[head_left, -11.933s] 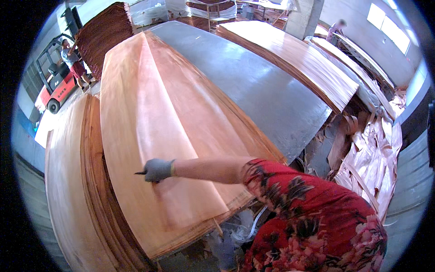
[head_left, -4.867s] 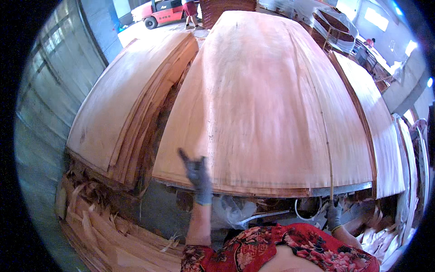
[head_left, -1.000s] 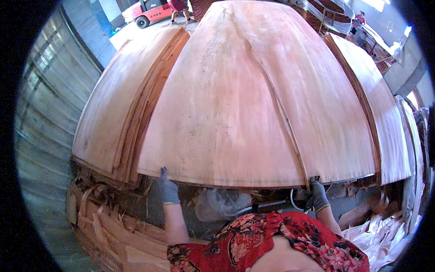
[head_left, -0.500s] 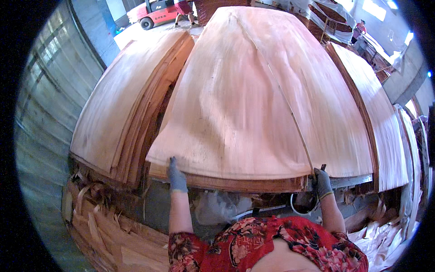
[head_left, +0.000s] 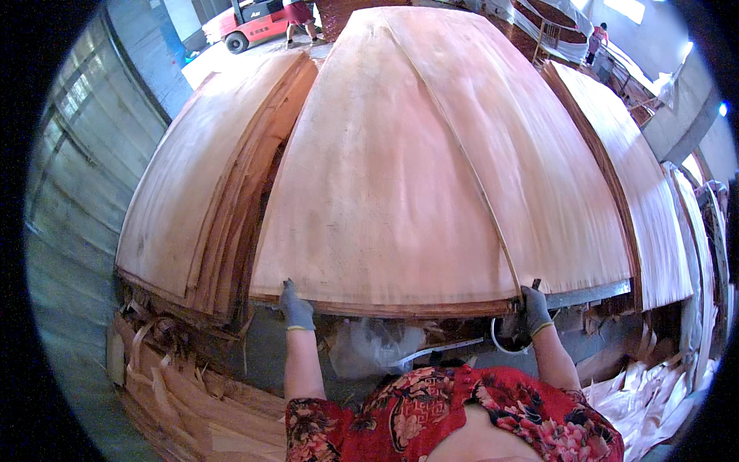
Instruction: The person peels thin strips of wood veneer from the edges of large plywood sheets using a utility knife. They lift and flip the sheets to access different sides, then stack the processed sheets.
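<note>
Left hand: grey-gloved, partly curled [head_left: 297,311] at the near edge of the top wood sheet [head_left: 362,192], close to its left corner. One digit points up over the rim; the others are hidden, so how firmly it grips cannot be told.

Right hand: also grey-gloved and partly curled [head_left: 536,311], at the same edge, beside the near end of a thin pale stick [head_left: 481,189]. Whether it grips stick, sheet or both cannot be told.

Sheet's place: directly ahead of the person, lying over a layered pile [head_left: 408,311], between a left-hand stack [head_left: 173,192] and a right-hand stack [head_left: 635,200]. The stick runs lengthwise along it.

Weight and stiffness: probably light for its breadth, thin and floppy; gentle ripples suggest it bends easily and would sag if lifted from one end.

Fragility: likely to split along its lengthwise grain, especially at corners.

Surface: looks dry and smooth, so perhaps inclined to slide.

Best hold: near edge, hands well apart, several fingers spread underneath, thumbs flat on top.
</note>
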A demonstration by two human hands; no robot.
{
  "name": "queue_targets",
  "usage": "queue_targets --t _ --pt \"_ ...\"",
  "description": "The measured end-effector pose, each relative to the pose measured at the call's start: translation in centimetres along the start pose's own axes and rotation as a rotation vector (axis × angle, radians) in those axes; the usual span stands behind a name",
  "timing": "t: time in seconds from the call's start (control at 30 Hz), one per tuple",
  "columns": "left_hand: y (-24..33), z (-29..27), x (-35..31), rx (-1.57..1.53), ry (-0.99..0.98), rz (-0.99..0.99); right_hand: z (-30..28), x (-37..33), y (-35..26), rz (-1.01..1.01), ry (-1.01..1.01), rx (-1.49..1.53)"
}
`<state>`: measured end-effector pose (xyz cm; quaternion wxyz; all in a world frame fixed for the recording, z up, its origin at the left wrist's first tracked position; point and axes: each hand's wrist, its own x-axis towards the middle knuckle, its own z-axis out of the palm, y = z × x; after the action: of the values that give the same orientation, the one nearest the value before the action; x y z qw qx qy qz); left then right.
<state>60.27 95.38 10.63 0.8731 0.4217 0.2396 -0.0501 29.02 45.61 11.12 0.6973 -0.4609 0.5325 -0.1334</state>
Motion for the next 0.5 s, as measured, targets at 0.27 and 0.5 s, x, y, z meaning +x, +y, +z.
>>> queue_targets --t 0.27,0.5 --pt "0.9 0.9 1.9 0.284 0.145 0.009 -0.5 -4.0 2.3 -0.351 -0.088 -0.203" --pt "1.3 -1.6 0.3 0.137 0.054 -0.015 8.5 -8.3 -5.0 -0.017 -0.209 0.004"
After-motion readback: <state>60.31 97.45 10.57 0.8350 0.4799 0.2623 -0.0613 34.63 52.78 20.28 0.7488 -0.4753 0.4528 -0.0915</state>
